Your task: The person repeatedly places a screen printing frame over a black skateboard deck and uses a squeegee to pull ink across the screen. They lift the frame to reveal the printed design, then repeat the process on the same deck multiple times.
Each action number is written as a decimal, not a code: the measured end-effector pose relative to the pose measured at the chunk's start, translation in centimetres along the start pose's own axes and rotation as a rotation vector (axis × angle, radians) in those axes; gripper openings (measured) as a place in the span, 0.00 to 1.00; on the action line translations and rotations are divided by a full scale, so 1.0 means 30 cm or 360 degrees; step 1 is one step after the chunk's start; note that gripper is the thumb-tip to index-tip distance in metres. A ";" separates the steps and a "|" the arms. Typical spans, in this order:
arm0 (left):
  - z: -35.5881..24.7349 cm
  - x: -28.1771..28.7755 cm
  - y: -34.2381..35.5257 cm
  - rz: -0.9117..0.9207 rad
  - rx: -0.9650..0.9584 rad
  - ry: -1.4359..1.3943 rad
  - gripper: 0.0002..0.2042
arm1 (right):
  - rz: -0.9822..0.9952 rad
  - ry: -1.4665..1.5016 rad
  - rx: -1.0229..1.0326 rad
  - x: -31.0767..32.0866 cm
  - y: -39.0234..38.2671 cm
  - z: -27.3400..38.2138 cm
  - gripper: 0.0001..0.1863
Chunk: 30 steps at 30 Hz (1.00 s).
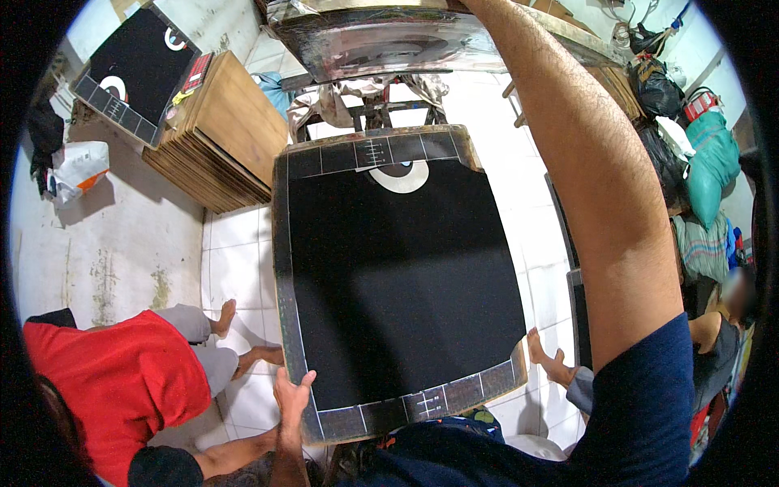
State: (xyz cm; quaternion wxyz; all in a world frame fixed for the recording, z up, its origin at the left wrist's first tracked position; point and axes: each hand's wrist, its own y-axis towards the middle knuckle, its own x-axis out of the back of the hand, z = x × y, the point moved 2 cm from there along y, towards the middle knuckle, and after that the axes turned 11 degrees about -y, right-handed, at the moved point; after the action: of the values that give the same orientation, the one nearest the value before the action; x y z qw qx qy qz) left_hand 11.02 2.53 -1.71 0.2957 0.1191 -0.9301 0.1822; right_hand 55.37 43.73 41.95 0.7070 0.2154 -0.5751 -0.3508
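Note:
In front of me lies a worn board (349, 420) with ruled white lines along its near and far ends. A black cloth panel (398, 276) covers most of it, with a white ring-shaped patch (403, 177) near its far edge. My left hand (294, 398) grips the board's near left corner, thumb on top; its fingers underneath are hidden. My right arm (592, 178) stretches up and away over the right side. The hand at its end lies beyond the top edge of the picture, near a framed, smeared screen (389, 45).
On the left, a person in a red shirt (138, 381) sits close to the board. Behind stands a stack of wooden boards (215, 130), with another black-covered board (138, 69) leaning on top. Bags (710, 154) crowd the right wall; another person (718, 341) is at far right.

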 end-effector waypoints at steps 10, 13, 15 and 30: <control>0.075 -0.034 0.035 -0.0112 0.0165 0.0288 0.34 | -0.0061 -0.0081 0.0131 0.006 -0.036 -0.013 0.21; 0.072 -0.061 0.067 -0.0010 0.0261 0.0457 0.36 | 0.0002 -0.0164 0.0153 -0.009 -0.085 -0.032 0.24; -0.020 -0.091 0.087 -0.0067 0.0176 0.0511 0.38 | -0.0076 -0.0172 0.0187 -0.030 -0.150 -0.042 0.24; -0.771 -0.607 0.243 0.0152 0.1155 -0.2488 0.53 | 0.0310 0.0113 0.0265 -0.298 -1.237 -0.298 0.21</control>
State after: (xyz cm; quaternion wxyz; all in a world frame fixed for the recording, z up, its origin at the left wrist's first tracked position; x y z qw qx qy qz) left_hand 34.85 20.67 3.08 -0.4936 0.2581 -0.7549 0.3461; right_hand 53.95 24.95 7.56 0.7373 0.2287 -0.5950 -0.2237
